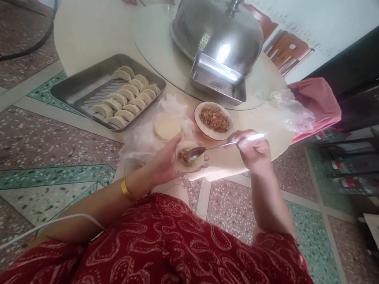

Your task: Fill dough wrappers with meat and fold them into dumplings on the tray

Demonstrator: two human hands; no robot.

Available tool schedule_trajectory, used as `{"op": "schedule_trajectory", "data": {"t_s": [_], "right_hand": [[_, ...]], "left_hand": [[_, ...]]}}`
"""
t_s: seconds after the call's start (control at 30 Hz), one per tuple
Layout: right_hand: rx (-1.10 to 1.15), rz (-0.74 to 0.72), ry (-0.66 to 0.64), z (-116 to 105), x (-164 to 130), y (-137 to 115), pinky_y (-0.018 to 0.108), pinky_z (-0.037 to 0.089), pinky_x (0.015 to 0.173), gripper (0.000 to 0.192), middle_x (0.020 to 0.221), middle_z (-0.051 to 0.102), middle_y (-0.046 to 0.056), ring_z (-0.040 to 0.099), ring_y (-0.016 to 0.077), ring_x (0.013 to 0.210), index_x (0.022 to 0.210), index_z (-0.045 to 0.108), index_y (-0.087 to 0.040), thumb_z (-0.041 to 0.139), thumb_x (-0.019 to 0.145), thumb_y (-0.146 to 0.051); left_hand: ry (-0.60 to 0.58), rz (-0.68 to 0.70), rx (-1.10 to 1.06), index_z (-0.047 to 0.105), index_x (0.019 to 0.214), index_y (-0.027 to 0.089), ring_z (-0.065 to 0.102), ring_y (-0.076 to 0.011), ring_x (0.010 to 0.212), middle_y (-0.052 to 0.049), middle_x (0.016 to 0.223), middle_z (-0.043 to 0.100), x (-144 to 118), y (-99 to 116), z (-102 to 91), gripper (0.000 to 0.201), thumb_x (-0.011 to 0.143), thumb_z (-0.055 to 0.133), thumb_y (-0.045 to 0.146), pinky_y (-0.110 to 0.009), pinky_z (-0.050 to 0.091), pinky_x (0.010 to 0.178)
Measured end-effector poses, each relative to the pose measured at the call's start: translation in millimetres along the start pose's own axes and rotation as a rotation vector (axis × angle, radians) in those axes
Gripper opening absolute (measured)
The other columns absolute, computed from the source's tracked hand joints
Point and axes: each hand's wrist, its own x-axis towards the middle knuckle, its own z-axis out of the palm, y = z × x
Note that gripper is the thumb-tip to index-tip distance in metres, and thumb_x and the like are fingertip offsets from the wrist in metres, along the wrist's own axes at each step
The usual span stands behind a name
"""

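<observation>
My left hand [168, 161] cradles a round dumpling wrapper [196, 164] just off the table's near edge. A small heap of brown filling [184, 155] lies on that wrapper. Closed around the handle of a metal spoon [196, 153], my right hand [251, 150] holds the spoon's bowl against the filling. Beyond the hands stands a bowl of minced filling [214, 118]. A stack of pale wrappers [167, 127] rests on a crumpled clear plastic bag [143, 139]. Folded dumplings [119, 98] sit in rows in a metal tray [69, 97] at the left.
A round table [89, 22] bears a glass turntable [154, 39]. On it are a perforated metal dome cover [215, 20] and a small metal pan [217, 80]. A pink cloth or bag [320, 102] hangs over the right edge, beside clear plastic [289, 111]. Bottles stand on a rack [347, 163] at right.
</observation>
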Motion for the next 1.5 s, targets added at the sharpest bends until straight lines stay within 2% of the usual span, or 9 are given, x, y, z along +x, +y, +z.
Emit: {"op": "schedule_trajectory", "data": {"t_s": [0.1,0.27,0.33,0.5,0.7,0.87,1.03,1.3,1.5], "right_hand": [[0.003,-0.062,0.022,0.4,-0.4,-4.7,0.038,0.054,0.076,0.012,0.075,0.069,-0.002,0.068,0.0177,0.081,0.091,0.07,-0.031,0.061,0.091,-0.038],[-0.063,-0.13,-0.105,3.3,-3.4,-13.8,0.036,0.055,0.069,0.011,0.082,0.072,0.0,0.068,0.0169,0.079,0.095,0.068,-0.031,0.058,0.093,-0.034],[-0.086,-0.14,-0.11,4.6,-4.8,-15.0,0.036,0.056,0.069,0.011,0.083,0.073,0.0,0.069,0.0172,0.08,0.096,0.068,-0.031,0.058,0.093,-0.033],[-0.103,-0.177,0.014,7.4,-8.9,-16.7,0.042,0.057,0.07,0.01,0.074,0.071,-0.001,0.07,0.0207,0.08,0.094,0.068,-0.034,0.059,0.091,-0.037],[-0.138,-0.207,0.028,21.2,-7.9,-21.2,0.04,0.058,0.069,0.009,0.082,0.073,-0.001,0.071,0.0195,0.081,0.096,0.068,-0.034,0.061,0.09,-0.032],[-0.186,-0.064,0.221,28.8,-1.3,-32.6,0.033,0.058,0.066,0.008,0.08,0.07,-0.002,0.071,0.0149,0.072,0.094,0.07,-0.029,0.064,0.089,-0.033],[-0.28,-0.078,0.138,30.3,3.5,-44.6,0.028,0.058,0.067,0.015,0.081,0.07,-0.001,0.07,0.0126,0.071,0.078,0.073,-0.027,0.065,0.088,-0.035],[-0.377,-0.047,-0.008,33.2,3.6,-47.0,0.029,0.058,0.066,0.011,0.083,0.073,-0.003,0.071,0.0135,0.074,0.087,0.071,-0.029,0.061,0.091,-0.033],[-0.382,-0.017,-0.042,38.0,3.4,-40.4,0.032,0.056,0.065,0.009,0.081,0.072,-0.003,0.069,0.014,0.07,0.09,0.068,-0.03,0.062,0.09,-0.036]], "left_hand": [[0.025,0.025,-0.028,0.061,0.116,0.005,0.069,-0.0296,0.099,-0.018,0.1,0.073,-1.2,1.7,-0.2,0.059,0.1,0.026,0.05,-0.048,0.049,0.098],[0.067,0.07,-0.056,0.06,0.115,0.008,0.068,-0.0318,0.103,-0.017,0.101,0.072,-6.4,6.6,3.2,0.056,0.099,0.029,0.051,-0.053,0.046,0.101],[0.079,0.08,-0.06,0.06,0.117,0.008,0.067,-0.0323,0.105,-0.017,0.102,0.072,-9.0,7.9,5.4,0.057,0.099,0.028,0.053,-0.055,0.044,0.102],[0.103,0.095,-0.048,0.056,0.125,0.007,0.066,-0.0336,0.107,-0.018,0.104,0.072,-14.7,8.2,8.0,0.059,0.099,0.028,0.052,-0.054,0.047,0.1],[0.095,0.104,-0.047,0.054,0.131,0.006,0.065,-0.0323,0.109,-0.019,0.108,0.071,-16.5,6.1,5.7,0.065,0.099,0.028,0.055,-0.05,0.05,0.097],[0.107,0.193,-0.039,0.046,0.142,0.014,0.062,-0.0318,0.116,-0.017,0.124,0.065,-14.6,2.5,4.4,0.061,0.097,0.036,0.055,-0.053,0.048,0.099],[0.166,0.201,-0.031,0.048,0.14,0.015,0.063,-0.033,0.112,-0.016,0.121,0.067,-11.7,-0.4,3.3,0.058,0.098,0.034,0.053,-0.055,0.049,0.096],[0.223,0.176,-0.026,0.056,0.13,0.015,0.07,-0.0267,0.092,-0.011,0.1,0.073,-7.9,-0.5,5.3,0.051,0.099,0.036,0.05,-0.054,0.051,0.094],[0.233,0.168,-0.038,0.058,0.127,0.014,0.071,-0.0256,0.085,-0.01,0.093,0.073,-1.3,0.1,-0.8,0.05,0.097,0.039,0.05,-0.054,0.052,0.091]]}}
